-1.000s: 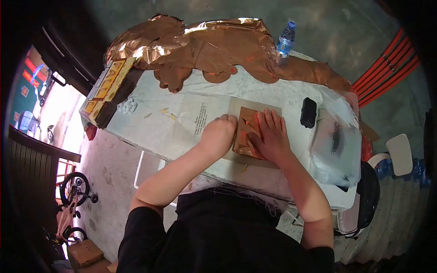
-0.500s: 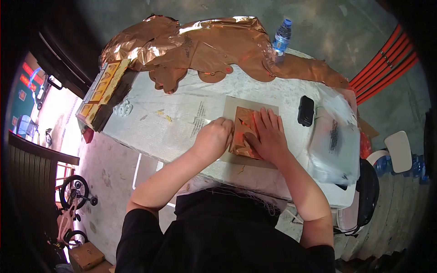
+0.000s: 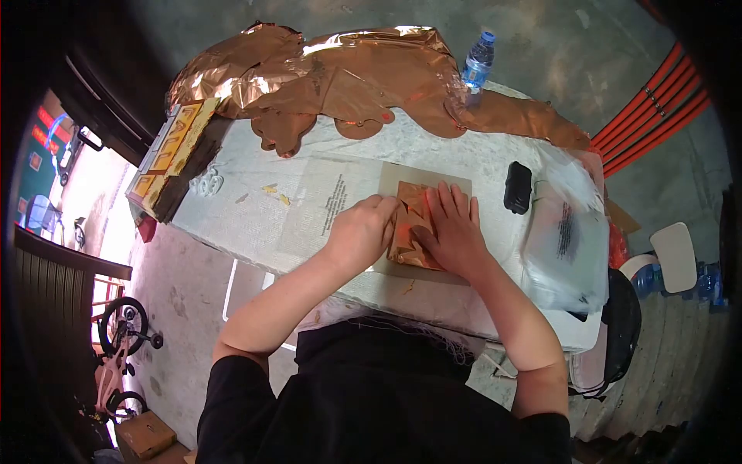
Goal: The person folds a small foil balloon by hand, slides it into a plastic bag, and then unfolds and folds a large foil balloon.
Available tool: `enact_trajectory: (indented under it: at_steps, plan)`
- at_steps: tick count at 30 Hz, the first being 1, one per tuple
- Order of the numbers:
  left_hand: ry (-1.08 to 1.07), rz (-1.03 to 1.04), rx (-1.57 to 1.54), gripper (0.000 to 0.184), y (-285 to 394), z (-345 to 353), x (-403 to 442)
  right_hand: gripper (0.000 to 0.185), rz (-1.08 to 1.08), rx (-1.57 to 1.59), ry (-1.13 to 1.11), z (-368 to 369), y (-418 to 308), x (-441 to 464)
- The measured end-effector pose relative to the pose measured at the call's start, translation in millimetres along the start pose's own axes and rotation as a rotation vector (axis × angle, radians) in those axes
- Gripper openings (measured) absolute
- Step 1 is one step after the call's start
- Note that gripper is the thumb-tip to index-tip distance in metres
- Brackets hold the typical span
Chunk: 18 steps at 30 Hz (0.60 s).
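Observation:
A folded piece of copper-coloured foil (image 3: 403, 249) lies on a grey-brown cardboard sheet (image 3: 456, 182) in the middle of the table. My right hand (image 3: 454, 236) rests flat on its right part, with the fingers spread and pointing away from me. At the foil's left edge, my left hand (image 3: 362, 230) is closed with its fingertips pinched there. What exactly sits between those fingertips is mostly hidden, though it appears to be the foil's edge. A clear printed plastic bag (image 3: 313, 193) lies beneath and left of the cardboard.
Large copper foil shapes (image 3: 371, 77) spread along the table's far side, beside a water bottle (image 3: 478, 66). On the right are a black case (image 3: 519, 188) and a stack of clear plastic bags (image 3: 568, 251). A torn yellow box (image 3: 174, 155) stands at the left end.
My left fingertips have shifted slightly up along the foil's left edge. My right hand stays pressed on the foil in nearly the same place.

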<state>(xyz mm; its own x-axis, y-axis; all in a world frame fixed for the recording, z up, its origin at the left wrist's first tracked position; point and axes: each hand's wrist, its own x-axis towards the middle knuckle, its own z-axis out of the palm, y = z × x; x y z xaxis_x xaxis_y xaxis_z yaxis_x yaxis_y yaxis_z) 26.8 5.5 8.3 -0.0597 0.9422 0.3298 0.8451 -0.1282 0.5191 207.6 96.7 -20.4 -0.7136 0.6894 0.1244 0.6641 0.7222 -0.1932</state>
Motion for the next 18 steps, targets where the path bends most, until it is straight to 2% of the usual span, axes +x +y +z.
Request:
enact_trajectory:
  at_steps: [8,11,14,18]
  plan:
    - [0.005,0.129,0.206,0.027,3.7,5.4,1.3,0.074,0.063,0.027,-0.104,-7.6,-11.9,1.5]
    - [-0.072,0.145,0.247,0.025,5.4,11.9,0.2,0.073,0.044,0.000,-0.025,-1.6,-8.7,1.7]
    - [-0.012,0.151,0.190,0.021,2.6,14.6,0.5,0.073,0.034,0.026,-0.012,-1.7,-6.0,0.6]
    - [-0.009,0.135,0.165,0.018,-2.0,17.7,2.3,0.081,0.054,0.053,-0.111,-11.9,2.6,0.8]
